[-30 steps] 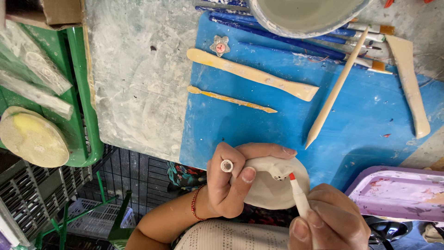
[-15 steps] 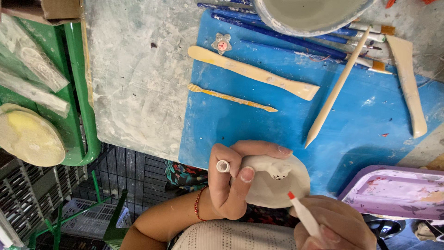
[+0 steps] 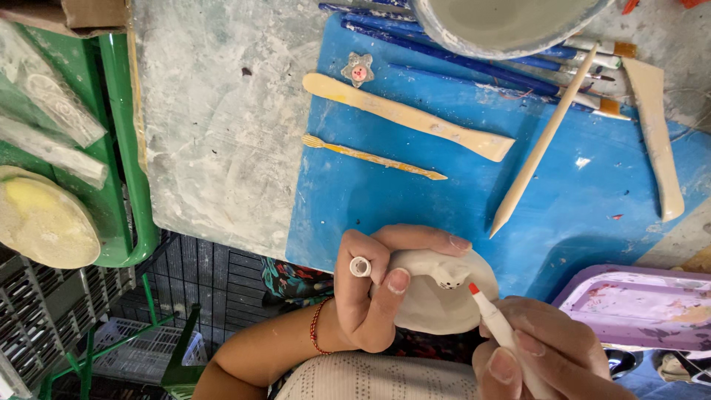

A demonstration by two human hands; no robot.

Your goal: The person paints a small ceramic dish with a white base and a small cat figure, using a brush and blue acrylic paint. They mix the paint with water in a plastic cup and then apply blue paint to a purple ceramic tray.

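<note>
Left hand (image 3: 374, 292) cradles a pale, rounded unglazed clay figurine (image 3: 437, 292) at six o'clock of the blue mat (image 3: 385, 200); right hand (image 3: 537, 352) clasps a white red-tipped pen (image 3: 496, 322). Probably light, brittle: support underneath, not its small face.

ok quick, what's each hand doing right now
Left hand: closed around the white clay piece, pen cap between its fingers.
Right hand: closed on the red-tipped pen.

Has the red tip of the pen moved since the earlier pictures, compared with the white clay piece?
Yes. The pen tip in the right hand first drew back from the white clay piece, then returned close beside its small face.
</note>
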